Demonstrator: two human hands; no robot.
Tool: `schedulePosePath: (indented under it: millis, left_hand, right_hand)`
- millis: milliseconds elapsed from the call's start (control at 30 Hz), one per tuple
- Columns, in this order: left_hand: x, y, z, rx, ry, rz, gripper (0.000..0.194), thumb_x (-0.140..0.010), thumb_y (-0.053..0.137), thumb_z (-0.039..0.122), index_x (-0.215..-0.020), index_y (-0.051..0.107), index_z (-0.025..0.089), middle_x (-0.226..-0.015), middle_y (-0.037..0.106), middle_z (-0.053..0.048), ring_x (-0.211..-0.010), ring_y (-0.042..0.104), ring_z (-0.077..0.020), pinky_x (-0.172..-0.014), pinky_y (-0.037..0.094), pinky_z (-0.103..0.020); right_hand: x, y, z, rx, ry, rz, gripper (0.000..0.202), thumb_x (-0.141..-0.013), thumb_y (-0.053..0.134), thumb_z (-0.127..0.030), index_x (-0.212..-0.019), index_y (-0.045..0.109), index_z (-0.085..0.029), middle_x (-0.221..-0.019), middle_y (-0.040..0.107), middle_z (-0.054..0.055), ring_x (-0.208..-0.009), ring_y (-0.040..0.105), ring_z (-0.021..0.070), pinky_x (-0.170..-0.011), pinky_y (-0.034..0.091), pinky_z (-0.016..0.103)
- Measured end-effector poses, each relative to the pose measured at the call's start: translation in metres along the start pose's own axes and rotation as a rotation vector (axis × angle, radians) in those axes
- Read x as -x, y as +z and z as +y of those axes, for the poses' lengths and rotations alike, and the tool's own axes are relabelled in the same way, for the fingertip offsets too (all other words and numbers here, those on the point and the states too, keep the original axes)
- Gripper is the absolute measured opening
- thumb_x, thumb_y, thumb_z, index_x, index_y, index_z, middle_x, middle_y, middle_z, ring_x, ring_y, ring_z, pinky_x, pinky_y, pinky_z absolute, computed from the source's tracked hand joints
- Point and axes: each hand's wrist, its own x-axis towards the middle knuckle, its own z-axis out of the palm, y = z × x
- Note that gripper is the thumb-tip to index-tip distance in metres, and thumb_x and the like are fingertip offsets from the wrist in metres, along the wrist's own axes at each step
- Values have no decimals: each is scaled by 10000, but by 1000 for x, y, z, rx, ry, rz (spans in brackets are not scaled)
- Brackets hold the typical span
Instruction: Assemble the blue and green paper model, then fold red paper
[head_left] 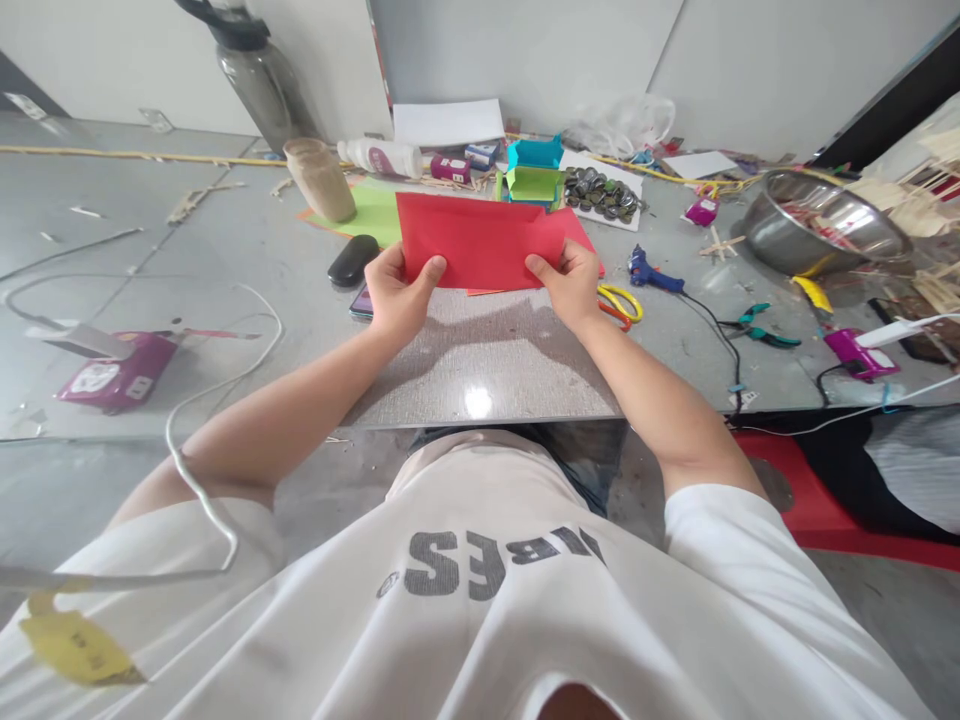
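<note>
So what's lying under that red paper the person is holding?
Under the red paper, held by the left hand and right hand, an orange strip peeks out over the grey board. Green paper shows behind; the rest is covered.

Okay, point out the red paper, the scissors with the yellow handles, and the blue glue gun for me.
red paper (480,240), head view, middle of the sheet held between both hands.
yellow-handled scissors (621,303), head view, on the yellow handle loop.
blue glue gun (651,272), head view, on its body.
</note>
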Motion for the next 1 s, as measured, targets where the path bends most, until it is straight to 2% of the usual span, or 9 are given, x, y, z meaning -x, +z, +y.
schedulePosePath:
  millis: [100, 200, 333, 467, 567, 700, 800, 900, 1000]
  left_hand:
    - [0, -1, 1, -13, -12, 22, 677, -860, 994, 830, -800, 634, 260, -796, 647, -21, -792, 660, -217, -721, 655, -363]
    - [0, -2, 2, -10, 2, 27, 666, -849, 1001, 820, -796, 639, 264, -787, 639, -20, -758, 635, -212, -680, 640, -367]
    - [0, -1, 4, -3, -6, 37, 621, -862, 993, 790, -857, 661, 265, -829, 643, -22, -774, 636, -216, -714, 658, -386]
    - [1, 0, 2, -21, -51, 51, 593, -873, 994, 721, -892, 604, 275, -867, 628, -22, -844, 675, -231, -770, 676, -392]
    - [1, 0, -3, -32, -54, 74, 625, -857, 1022, 677, -873, 536, 283, -849, 613, -10, -838, 679, -222, -770, 680, -377]
    - [0, 1, -8, 8, -19, 100, 626, -855, 1026, 695, -914, 552, 292, -866, 657, -18, -840, 717, -229, -815, 705, -399]
    - [-1, 2, -8, 65, -14, 92, 586, -856, 1032, 664, -1114, 642, 310, -972, 758, -44, -940, 793, -268, -918, 727, -452]
    - [-2, 1, -7, 86, -60, 45, 694, -840, 1051, 581, -1364, 657, 354, -1077, 833, -58, -1035, 839, -302, -1013, 735, -506]
    - [-4, 0, -6, 65, -92, -5, 640, -841, 1037, 563, -1336, 708, 327, -1141, 857, -83, -1129, 852, -329, -1071, 738, -526]
  right_hand:
    - [2, 1, -2, -7, -8, -19, 729, -825, 900, -967, -977, 751, -269, -967, 725, 52, -996, 717, 246, -888, 654, 408]
    - [4, 2, -7, -105, 13, -77, 813, -777, 882, -1044, -1014, 766, -274, -997, 739, 61, -1048, 740, 268, -907, 674, 426]
    - [3, -1, -13, -332, 159, -188, 788, -685, 1022, -945, -1065, 796, -292, -1090, 830, 49, -1099, 810, 279, -913, 731, 436]
    - [-2, -7, -9, -443, 249, -264, 713, -659, 1119, -808, -1038, 819, -284, -1075, 864, 48, -1234, 844, 311, -1085, 743, 489]
    - [-5, -5, -2, -429, 272, -208, 676, -640, 1150, -767, -935, 783, -283, -1006, 838, 27, -1160, 834, 275, -1100, 729, 470]
    - [-6, 3, 3, -261, 243, -42, 722, -713, 1125, -765, -720, 598, -272, -765, 624, -44, -807, 662, 154, -828, 642, 335]
    - [-7, 4, 2, -97, 166, 42, 813, -779, 1058, -834, -674, 484, -268, -694, 470, -60, -698, 503, 123, -705, 532, 309]
    - [-8, -2, 0, -32, 81, 74, 884, -721, 1017, -949, -683, 445, -276, -691, 468, -50, -703, 496, 132, -687, 526, 315]
    - [-8, -9, -6, -68, 108, 22, 818, -686, 1042, -939, -836, 580, -281, -812, 643, -21, -804, 651, 179, -735, 605, 334]
